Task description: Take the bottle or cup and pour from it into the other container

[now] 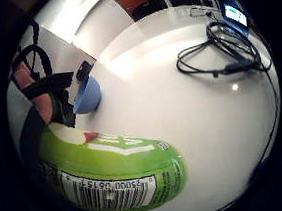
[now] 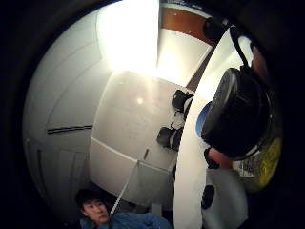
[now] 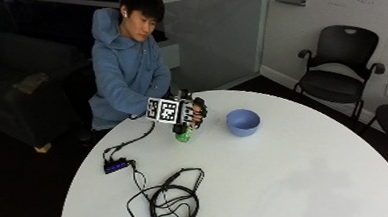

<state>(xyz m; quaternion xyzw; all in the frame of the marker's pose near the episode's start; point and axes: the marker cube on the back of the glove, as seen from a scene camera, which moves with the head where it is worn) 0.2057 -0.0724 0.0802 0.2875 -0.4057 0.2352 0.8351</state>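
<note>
Green plastic fills my little-finger palm view: the bottle (image 1: 112,173) lies right against my palm, and from the outside view my gloved right hand (image 3: 184,114) has its fingers (image 3: 198,111) curled round it, with the bottle's base at or just above the table (image 3: 284,174); I cannot tell which. The dark cap (image 2: 236,114) looks to be on in my thumb-side view, so my first worry is that tipping it now would pour nothing, or that I would have to stop and open it one-handed. The blue bowl (image 3: 243,122) sits near my fingers, off to their far side from the person's body, apart from the bottle. I judge the next risk is the carry: if I swing over low, the bottle could clip the bowl's rim and shove it away. Tilting before the mouth is above the bowl would spill onto the table. The black cables (image 3: 172,200) lie well apart from my fingers and shouldn't snag.
</note>
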